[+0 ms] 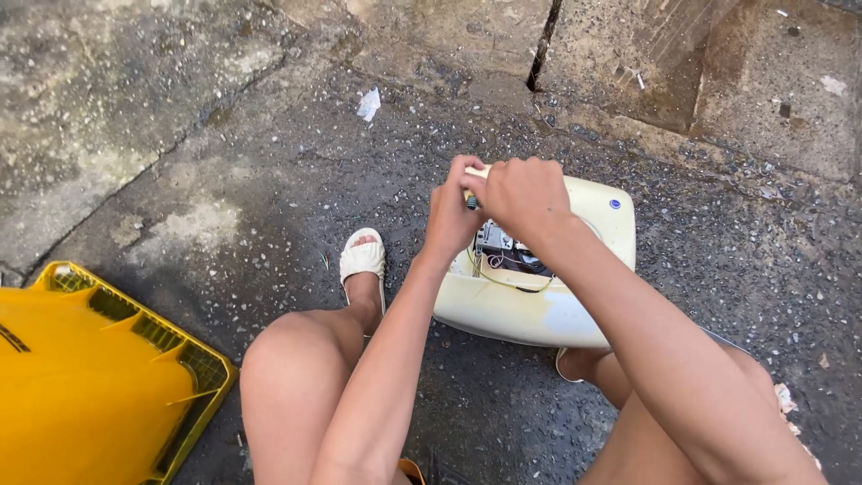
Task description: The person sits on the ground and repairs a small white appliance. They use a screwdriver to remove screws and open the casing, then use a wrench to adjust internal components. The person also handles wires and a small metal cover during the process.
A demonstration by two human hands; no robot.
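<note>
A cream plastic appliance housing (539, 310) lies on the wet asphalt between my feet, open on top, with wires and small parts (503, 251) showing inside. My left hand (449, 216) and my right hand (521, 193) are closed together over its far rim, around a thin tool with a yellowish handle (473, 187). Most of the tool is hidden by my fingers, and I cannot tell which hand carries its weight. My bare knees fill the lower part of the head view.
A yellow plastic crate (90, 386) lies at the lower left. My left foot in a white sandal (362, 260) rests beside the housing. A scrap of white paper (369, 104) lies farther out. Cracked concrete slabs (628, 63) edge the asphalt at the top.
</note>
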